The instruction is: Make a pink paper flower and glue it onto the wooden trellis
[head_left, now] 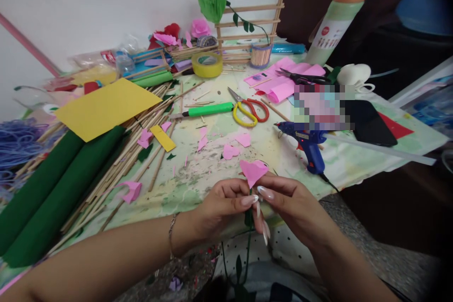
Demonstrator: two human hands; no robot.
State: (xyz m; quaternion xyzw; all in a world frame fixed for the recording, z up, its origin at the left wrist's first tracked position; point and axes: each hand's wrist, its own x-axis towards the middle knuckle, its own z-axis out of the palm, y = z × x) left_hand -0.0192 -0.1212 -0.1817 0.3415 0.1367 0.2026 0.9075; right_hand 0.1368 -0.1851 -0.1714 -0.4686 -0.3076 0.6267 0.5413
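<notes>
In the lower centre of the frame, the left hand [230, 203] and the right hand [288, 198] pinch the pink, heart-shaped paper petal [252, 171] around its thin green stem [248, 243], where too strong squeezing could crease it.

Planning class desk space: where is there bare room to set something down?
Small patches: between the red-and-yellow-handled scissors, blue glue gun and held pink paper flower; also between that gun, its translucent glue stick and the near table edge. The left is crowded: yellow card, dark green rolls, thin wooden sticks.
</notes>
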